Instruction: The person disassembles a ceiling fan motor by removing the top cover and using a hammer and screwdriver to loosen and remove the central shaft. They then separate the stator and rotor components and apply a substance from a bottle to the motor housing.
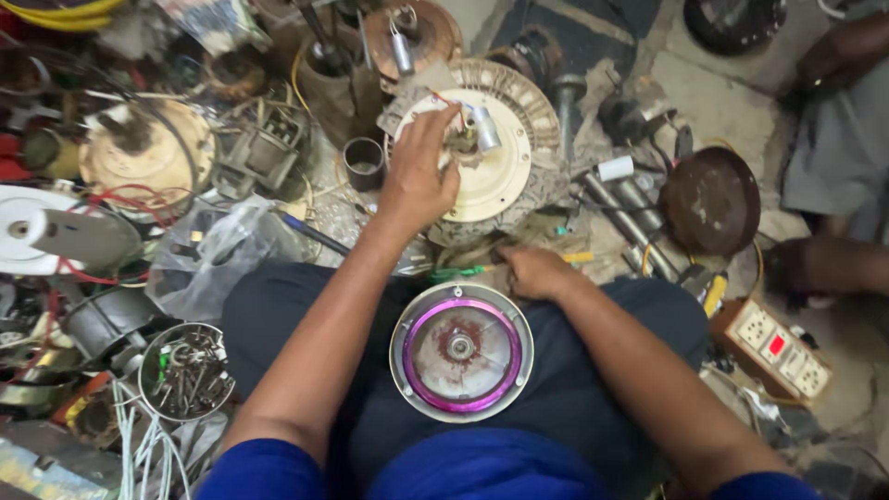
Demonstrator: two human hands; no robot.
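Observation:
My left hand [419, 174] reaches forward onto a cream round fan motor housing [495, 181], fingertips pinched at the small parts and wires by its centre shaft, next to a grey cylindrical capacitor [483, 127]. What the fingers grip is hidden. My right hand [535, 272] rests knuckles-down at the edge of my lap, fingers curled over thin tools by a green-handled screwdriver [457, 273]. A round metal cover with a purple ring and rusty red centre [461, 352] lies on my dark-trousered lap.
A round tin of screws [185, 372] sits at left. A white power strip [782, 349] lies at right near a rusty brown dish [711, 201]. Fan motors, wires and a plastic bag [218, 250] crowd the left floor. Another person's arm [829, 264] is at right.

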